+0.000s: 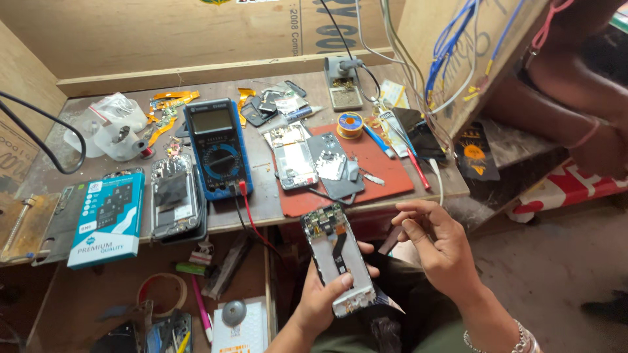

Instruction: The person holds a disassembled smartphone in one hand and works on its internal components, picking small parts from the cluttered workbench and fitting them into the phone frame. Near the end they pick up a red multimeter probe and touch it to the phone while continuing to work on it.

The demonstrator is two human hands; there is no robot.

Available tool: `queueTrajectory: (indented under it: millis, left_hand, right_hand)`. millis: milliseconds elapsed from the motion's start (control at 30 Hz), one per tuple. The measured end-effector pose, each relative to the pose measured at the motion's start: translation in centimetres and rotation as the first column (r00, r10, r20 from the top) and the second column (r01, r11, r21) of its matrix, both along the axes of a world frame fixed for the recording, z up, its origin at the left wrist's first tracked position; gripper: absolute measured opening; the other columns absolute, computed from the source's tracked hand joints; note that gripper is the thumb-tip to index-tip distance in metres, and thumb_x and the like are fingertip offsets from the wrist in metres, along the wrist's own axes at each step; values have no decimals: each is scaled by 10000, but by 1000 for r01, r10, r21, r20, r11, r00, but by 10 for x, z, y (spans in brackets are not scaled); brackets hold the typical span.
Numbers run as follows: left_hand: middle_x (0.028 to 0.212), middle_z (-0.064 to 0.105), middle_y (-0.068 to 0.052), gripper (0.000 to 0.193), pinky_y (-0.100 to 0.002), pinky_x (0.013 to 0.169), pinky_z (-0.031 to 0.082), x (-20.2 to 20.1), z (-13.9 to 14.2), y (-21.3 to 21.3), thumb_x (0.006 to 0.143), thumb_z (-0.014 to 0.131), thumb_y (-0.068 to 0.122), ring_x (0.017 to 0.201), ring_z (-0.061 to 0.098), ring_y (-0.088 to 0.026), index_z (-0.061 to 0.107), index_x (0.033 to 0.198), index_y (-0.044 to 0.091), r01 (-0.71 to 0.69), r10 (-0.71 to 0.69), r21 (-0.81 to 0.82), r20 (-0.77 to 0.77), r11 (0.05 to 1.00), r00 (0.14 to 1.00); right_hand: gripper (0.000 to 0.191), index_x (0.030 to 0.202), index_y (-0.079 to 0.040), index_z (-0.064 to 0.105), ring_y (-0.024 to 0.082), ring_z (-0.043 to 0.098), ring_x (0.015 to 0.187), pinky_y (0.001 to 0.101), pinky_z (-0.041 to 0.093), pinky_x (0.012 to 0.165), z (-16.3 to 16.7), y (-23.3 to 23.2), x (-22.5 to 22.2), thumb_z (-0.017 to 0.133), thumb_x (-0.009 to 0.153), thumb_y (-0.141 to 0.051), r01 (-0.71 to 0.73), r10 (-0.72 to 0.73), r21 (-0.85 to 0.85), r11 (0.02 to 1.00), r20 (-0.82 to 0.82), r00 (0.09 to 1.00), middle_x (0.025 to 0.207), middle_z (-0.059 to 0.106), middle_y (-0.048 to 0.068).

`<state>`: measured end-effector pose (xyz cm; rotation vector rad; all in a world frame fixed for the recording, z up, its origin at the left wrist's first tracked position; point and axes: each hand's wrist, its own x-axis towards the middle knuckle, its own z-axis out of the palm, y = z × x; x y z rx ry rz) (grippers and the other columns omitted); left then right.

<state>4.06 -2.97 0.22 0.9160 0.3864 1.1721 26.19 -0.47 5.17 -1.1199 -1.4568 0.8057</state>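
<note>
In the head view, low centre of the frame, the left hand (327, 294) grips an opened phone (338, 259) with its back cover off, just below the counter (261, 209) edge. The right hand (437, 245), just right of it, is loosely curled with fingertips pinched; whether it holds anything, I cannot tell. A blue multimeter (218, 148) lies on the counter, left of centre

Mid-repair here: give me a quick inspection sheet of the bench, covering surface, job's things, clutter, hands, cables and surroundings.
Surface: wooden bench, crowded; red mat at right.
Job's things: opened phone, back off, board and flex exposed.
Clutter: blue multimeter, teal box, second opened phone, phone frames on the mat, solder spool.
Hands: left hand holds the opened phone from below; right hand beside it, fingers pinched, contents unclear.
Cables: red probe lead hangs off the edge; black cord at left; wire bundle at right.
Surroundings: soldering stand; another person sits at right.
</note>
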Motion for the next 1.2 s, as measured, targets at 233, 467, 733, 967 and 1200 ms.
queueTrajectory:
  millis: [233, 467, 733, 967, 1200]
  left_hand:
    - [1252, 643, -247, 718, -376, 915, 605, -7, 0, -3, 875, 734, 265, 1079, 709, -256, 470, 1432, -103, -5, 6, -69, 14, 998, 1000]
    - [1255, 627, -263, 779, -406, 913, 617, -8, -10, 2, 837, 754, 263, 1066, 719, -276, 413, 1439, -95, -12, 17, -93, 52, 996, 999]
    - [1161, 696, -289, 786, -410, 928, 620, -10, -18, 6, 823, 763, 262, 1055, 735, -293, 449, 1421, -140, -68, 73, -110, 41, 992, 996]
    - [1163, 693, -275, 785, -430, 932, 613, -11, -11, 5, 798, 748, 259, 1051, 736, -297, 439, 1407, -127, -74, 78, -141, 20, 987, 997]
    - [1290, 614, -249, 785, -435, 940, 618, -10, -5, 5, 803, 742, 288, 1096, 712, -282, 437, 1400, -120, -79, 76, -93, -35, 992, 996]
  right_hand:
    - [276, 1225, -37, 651, 95, 663, 810, 250, 557, 724, 15, 34, -9, 629, 950, -25, -43, 43, -44, 998, 5, 999, 959, 736, 57]
    - [290, 1198, -38, 661, 100, 677, 837, 253, 566, 751, 26, 61, -14, 689, 910, -24, 2, -17, 103, 995, 149, 989, 965, 729, 49]
    - [245, 1167, -24, 657, 100, 679, 840, 258, 559, 778, 27, 79, -4, 696, 925, -23, 57, -99, 214, 975, 194, 976, 971, 721, 54]
    - [198, 1158, -19, 660, 89, 663, 793, 242, 555, 749, 22, 79, 11, 692, 962, -22, 186, -219, 203, 961, 156, 963, 965, 711, 43]
    - [171, 1145, -22, 663, 97, 668, 777, 245, 550, 711, 27, 66, 7, 650, 974, -24, 151, -175, 145, 978, 173, 969, 981, 717, 42]
